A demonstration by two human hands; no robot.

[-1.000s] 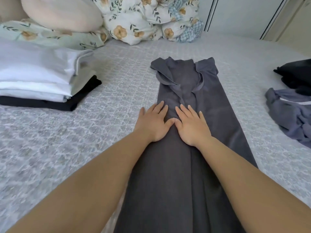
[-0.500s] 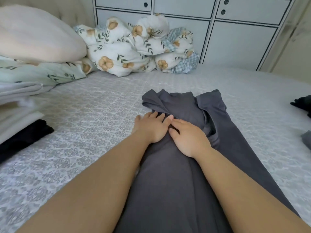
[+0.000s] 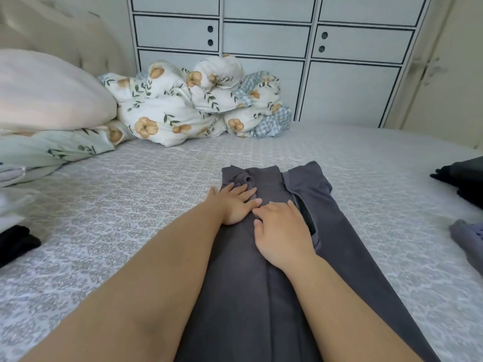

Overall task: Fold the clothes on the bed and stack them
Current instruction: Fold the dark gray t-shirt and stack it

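Both hands have slid toward 12 o'clock along the grey garment (image 3: 274,283) since a second ago. My left hand (image 3: 234,205) now presses flat near its top edge; my right hand (image 3: 283,235) rests on it just beside, fingers loosely bent, gripping nothing. The garment lies lengthwise mid-bed; I judge smoothing nearly done, cross-fold next. Bed cover (image 3: 130,210) grey patterned; flowered quilt (image 3: 188,105) at 11, white cupboards (image 3: 352,74) at 12

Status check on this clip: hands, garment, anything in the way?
Left hand and right hand both flat on the grey garment, near its top end. Garment lies lengthwise on the bed, not yet folded short. Nothing blocking.
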